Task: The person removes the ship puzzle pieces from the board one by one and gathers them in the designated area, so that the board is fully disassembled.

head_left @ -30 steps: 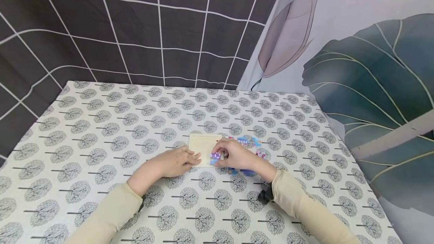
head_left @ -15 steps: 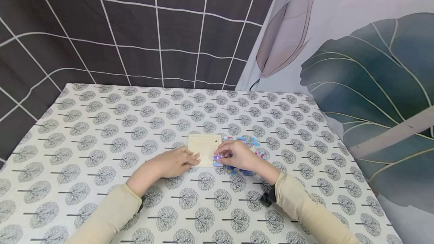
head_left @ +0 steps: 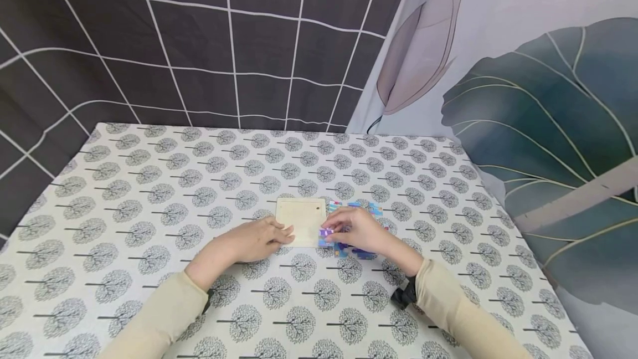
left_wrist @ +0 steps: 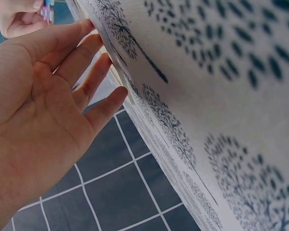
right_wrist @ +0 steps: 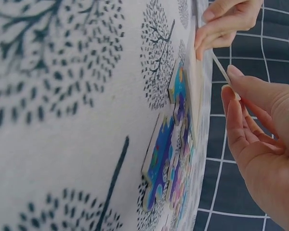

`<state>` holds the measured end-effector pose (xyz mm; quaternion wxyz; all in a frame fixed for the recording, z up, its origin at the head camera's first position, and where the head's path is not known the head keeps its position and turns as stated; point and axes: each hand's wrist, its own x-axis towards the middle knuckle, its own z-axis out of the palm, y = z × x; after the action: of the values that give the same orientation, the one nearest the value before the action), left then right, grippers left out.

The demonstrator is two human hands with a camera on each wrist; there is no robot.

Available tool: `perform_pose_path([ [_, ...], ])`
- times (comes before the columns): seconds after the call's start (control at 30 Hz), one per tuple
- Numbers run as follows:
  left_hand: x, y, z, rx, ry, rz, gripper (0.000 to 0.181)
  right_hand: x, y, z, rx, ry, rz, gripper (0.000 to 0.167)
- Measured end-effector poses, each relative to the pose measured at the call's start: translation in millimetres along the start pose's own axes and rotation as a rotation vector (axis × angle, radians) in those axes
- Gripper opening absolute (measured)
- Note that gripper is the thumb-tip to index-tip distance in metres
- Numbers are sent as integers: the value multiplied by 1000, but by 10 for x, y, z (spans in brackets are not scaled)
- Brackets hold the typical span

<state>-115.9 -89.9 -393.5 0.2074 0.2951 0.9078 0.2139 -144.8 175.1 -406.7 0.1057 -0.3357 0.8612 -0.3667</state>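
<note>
A pale wooden puzzle tray lies flat on the table, with a small dark spot near its far right corner. My left hand rests its fingertips on the tray's left side; in the left wrist view its fingers are extended. My right hand pinches a purple and blue jigsaw piece between thumb and fingers at the tray's right edge. From the right wrist view that piece appears edge-on, thin and tilted, raised above the tray.
Several colourful jigsaw pieces lie to the right of the tray, partly hidden beneath my right hand. In the right wrist view, more pieces lie close together on the tree-patterned tablecloth. A dark checked curtain hangs behind the table.
My right hand has shifted slightly right with the jigsaw piece, from over the tray to its right edge. The left hand stays on the tray.
</note>
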Motion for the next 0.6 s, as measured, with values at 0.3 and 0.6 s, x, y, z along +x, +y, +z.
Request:
perform_pose_path([
  [0.3, 2, -19, 5, -9, 12, 11, 32, -98, 22, -32, 20, 24, 10, 26],
  [0.6, 4, -24, 14, 1, 17, 20, 32, -188, 6, -93, 105, 18, 77, 26],
])
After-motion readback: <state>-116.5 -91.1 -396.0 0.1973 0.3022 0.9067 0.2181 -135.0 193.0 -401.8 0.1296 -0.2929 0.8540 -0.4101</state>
